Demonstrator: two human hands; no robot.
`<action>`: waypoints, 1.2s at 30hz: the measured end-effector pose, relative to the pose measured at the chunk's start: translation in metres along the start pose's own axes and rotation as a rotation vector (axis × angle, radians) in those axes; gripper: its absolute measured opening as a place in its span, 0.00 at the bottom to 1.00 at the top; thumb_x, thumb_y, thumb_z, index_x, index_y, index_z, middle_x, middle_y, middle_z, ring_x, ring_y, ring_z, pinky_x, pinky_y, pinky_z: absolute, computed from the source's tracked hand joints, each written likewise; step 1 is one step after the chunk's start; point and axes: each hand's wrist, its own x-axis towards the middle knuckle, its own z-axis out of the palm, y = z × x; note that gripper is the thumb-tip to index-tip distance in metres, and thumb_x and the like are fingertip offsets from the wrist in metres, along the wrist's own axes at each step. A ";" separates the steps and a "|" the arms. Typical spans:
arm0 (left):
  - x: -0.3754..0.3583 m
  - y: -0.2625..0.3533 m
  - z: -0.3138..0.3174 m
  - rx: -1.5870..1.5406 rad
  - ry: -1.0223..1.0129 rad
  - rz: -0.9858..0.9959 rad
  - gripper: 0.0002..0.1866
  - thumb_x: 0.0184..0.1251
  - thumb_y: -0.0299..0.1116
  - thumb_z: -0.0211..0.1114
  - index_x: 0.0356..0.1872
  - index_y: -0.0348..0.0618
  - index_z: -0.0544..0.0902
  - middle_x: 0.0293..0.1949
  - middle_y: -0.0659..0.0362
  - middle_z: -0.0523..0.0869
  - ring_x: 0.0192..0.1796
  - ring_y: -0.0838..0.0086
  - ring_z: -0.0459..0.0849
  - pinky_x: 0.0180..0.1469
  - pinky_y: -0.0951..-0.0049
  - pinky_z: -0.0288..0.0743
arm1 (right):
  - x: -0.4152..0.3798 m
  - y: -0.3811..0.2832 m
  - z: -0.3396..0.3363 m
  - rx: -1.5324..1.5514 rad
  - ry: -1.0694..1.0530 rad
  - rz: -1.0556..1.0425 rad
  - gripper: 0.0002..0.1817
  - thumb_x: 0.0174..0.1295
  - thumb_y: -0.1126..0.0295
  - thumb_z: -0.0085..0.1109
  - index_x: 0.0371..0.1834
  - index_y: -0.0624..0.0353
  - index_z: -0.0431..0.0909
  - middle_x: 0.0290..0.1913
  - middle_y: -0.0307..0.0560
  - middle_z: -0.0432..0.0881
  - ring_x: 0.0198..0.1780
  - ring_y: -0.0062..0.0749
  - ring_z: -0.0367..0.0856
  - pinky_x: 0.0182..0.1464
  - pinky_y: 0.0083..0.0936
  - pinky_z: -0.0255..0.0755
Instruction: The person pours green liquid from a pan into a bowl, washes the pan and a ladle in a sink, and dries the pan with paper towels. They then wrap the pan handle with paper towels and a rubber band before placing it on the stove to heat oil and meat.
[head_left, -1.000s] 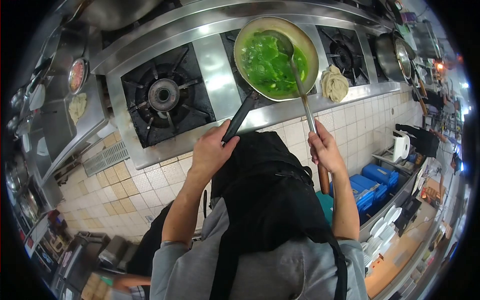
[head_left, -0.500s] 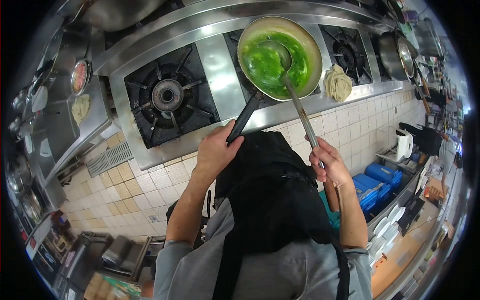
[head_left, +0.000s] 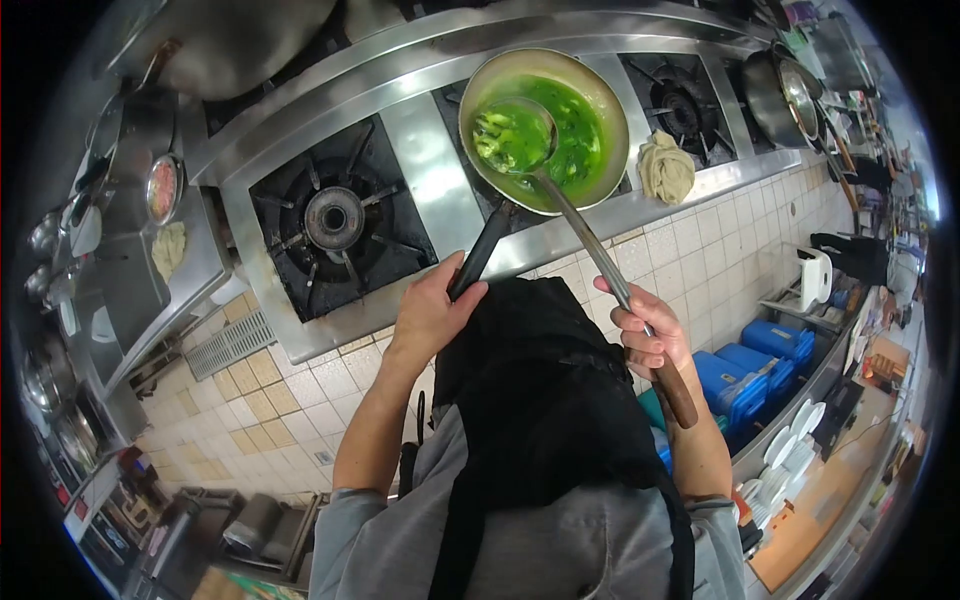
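My left hand [head_left: 430, 312] is closed round the black handle of a frying pan [head_left: 555, 66], which rests over a burner. Bright green soup [head_left: 582, 150] with darker leafy bits fills the bottom of the pan. In my right hand [head_left: 650, 325] is the metal shaft of a long ladle [head_left: 578, 222], its brown wooden end sticking out below my fingers. The ladle's bowl lies at the left side of the pan, full of green liquid with pale and leafy pieces. Whether its underside touches the pan is hidden.
Left of the pan is a bare burner [head_left: 333, 218]; another burner [head_left: 683, 108] is to the right. A crumpled cloth [head_left: 666, 168] lies on the stove's front edge. Stacked pans [head_left: 770, 98] stand farther right. Blue bins [head_left: 728, 385] and white plates [head_left: 790, 440] are at lower right.
The ladle bowl has shifted left in the pan and now shows full of soup and pieces. My right hand has tilted, baring more of the wooden end. The left hand keeps its hold.
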 end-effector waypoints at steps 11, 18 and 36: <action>0.088 0.068 -0.010 0.263 0.320 0.476 0.18 0.68 0.36 0.68 0.57 0.44 0.85 0.64 0.47 0.78 0.69 0.48 0.73 0.71 0.55 0.64 | -0.044 0.004 0.036 -1.098 0.513 -0.341 0.30 0.71 0.73 0.56 0.75 0.67 0.63 0.23 0.35 0.71 0.16 0.18 0.69 0.18 0.20 0.63; 0.155 0.116 0.042 0.683 0.366 0.659 0.25 0.72 0.42 0.60 0.69 0.50 0.77 0.77 0.43 0.62 0.79 0.41 0.54 0.74 0.29 0.41 | -0.072 0.016 0.053 -0.854 0.514 -0.383 0.31 0.71 0.75 0.56 0.77 0.66 0.61 0.28 0.38 0.73 0.16 0.19 0.70 0.18 0.20 0.64; -0.031 0.153 -0.094 -1.366 -0.573 1.039 0.64 0.61 0.85 0.20 0.74 0.32 0.68 0.82 0.41 0.43 0.85 0.63 0.34 0.82 0.62 0.31 | -0.054 0.016 0.037 -0.507 0.456 -0.481 0.27 0.66 0.79 0.53 0.70 0.66 0.68 0.21 0.38 0.71 0.10 0.17 0.63 0.11 0.18 0.59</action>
